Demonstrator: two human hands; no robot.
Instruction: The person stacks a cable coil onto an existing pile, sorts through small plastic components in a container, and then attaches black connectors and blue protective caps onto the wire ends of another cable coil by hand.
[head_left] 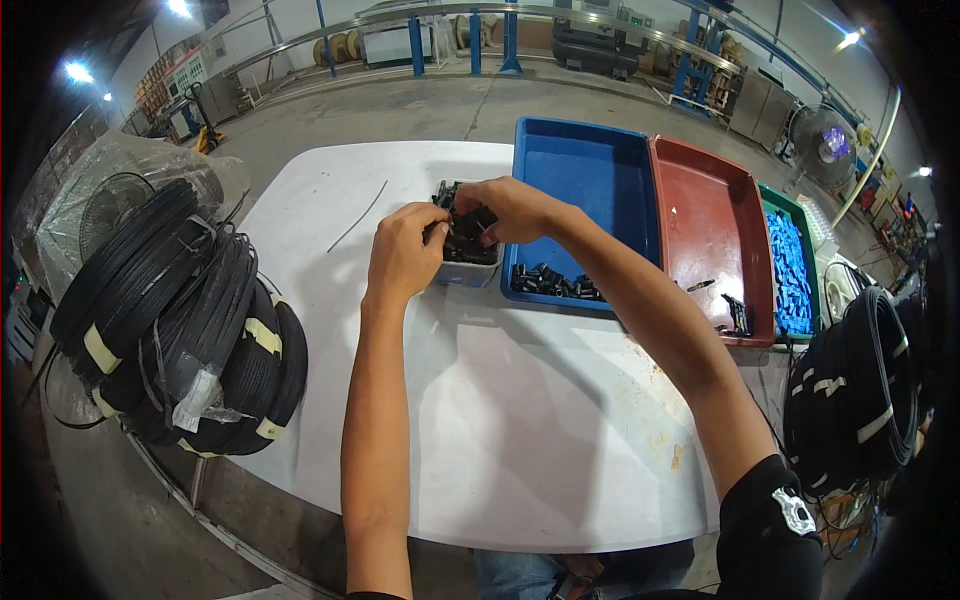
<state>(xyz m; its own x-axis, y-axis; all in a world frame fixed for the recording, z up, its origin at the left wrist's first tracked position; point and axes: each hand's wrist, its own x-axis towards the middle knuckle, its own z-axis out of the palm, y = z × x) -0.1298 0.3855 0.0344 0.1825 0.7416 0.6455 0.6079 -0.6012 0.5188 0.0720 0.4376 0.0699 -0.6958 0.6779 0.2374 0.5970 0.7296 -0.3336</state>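
A small clear plastic container (468, 274) full of small black parts (466, 238) stands near the middle of the table. My left hand (408, 245) is at its left rim, thumb and fingers closed in a pinch; whatever is between them is too small to make out. From the right, my right hand (508, 207) reaches over the container with curled fingers down among the black parts. What those fingers hold is hidden. Right beside the container, a blue tray (585, 190) has a pile of short black pieces (555, 282) along its near edge.
A red tray (705, 215) with a few black pieces and a green tray (815, 300) of blue parts (789, 270) continue to the right. Black cable coils (180, 320) crowd the table's left side, with another coil (855, 395) at the right. A thin wire (357, 217) lies on the white table (480, 400).
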